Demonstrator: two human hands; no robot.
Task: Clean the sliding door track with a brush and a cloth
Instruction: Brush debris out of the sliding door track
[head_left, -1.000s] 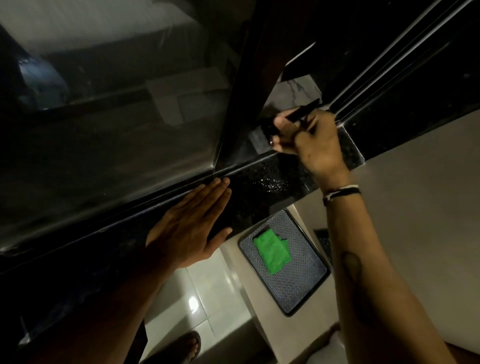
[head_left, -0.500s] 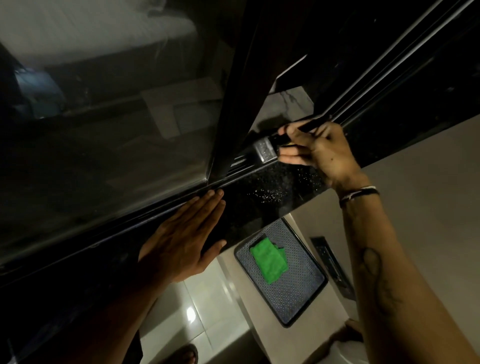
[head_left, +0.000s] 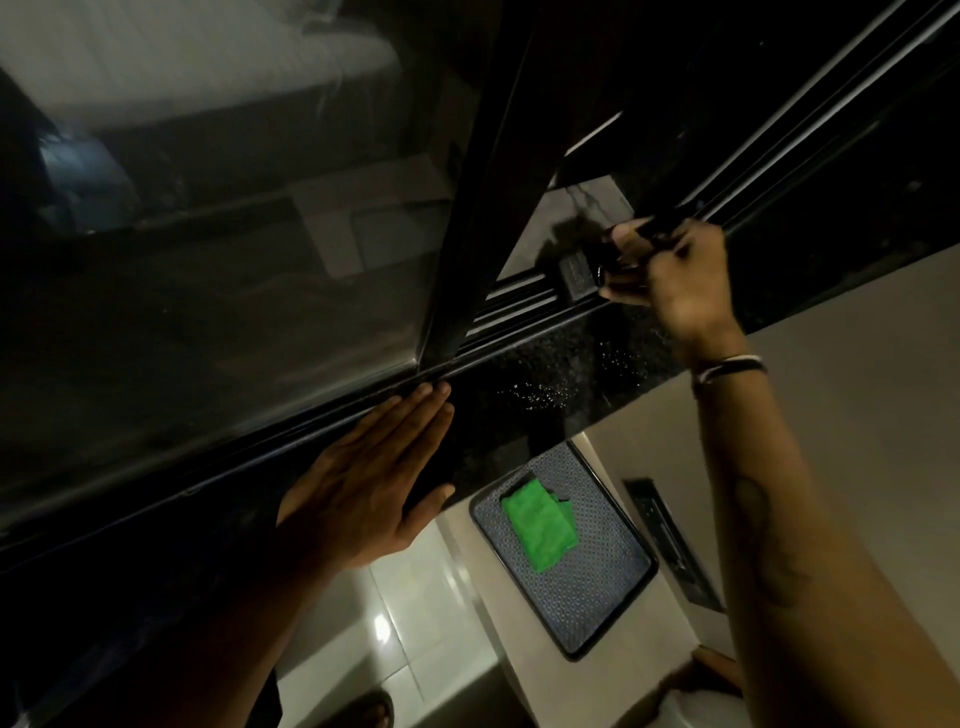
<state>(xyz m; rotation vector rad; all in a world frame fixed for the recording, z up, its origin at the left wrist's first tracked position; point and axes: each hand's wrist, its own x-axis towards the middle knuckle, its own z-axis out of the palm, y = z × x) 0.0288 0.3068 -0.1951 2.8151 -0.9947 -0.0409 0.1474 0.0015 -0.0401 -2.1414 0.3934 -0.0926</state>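
Observation:
My right hand (head_left: 670, 280) grips a small black brush (head_left: 579, 275), whose head rests on the ribbed sliding door track (head_left: 511, 304) just right of the dark door frame. My left hand (head_left: 371, 480) lies flat, fingers together, on the black speckled sill beside the track, holding nothing. A folded green cloth (head_left: 540, 522) lies on a dark patterned tray (head_left: 597, 587) below the sill, apart from both hands.
The dark glass sliding door (head_left: 234, 260) fills the left and centre. White specks lie on the black stone sill (head_left: 561, 384). A beige counter (head_left: 841, 374) is at the right, with a wall socket strip (head_left: 672, 540). White floor tiles (head_left: 415, 613) and a sandalled foot (head_left: 363, 712) show below.
My right hand has carried the brush a little way along the track, and the view has shifted slightly. My left hand stays flat on the sill.

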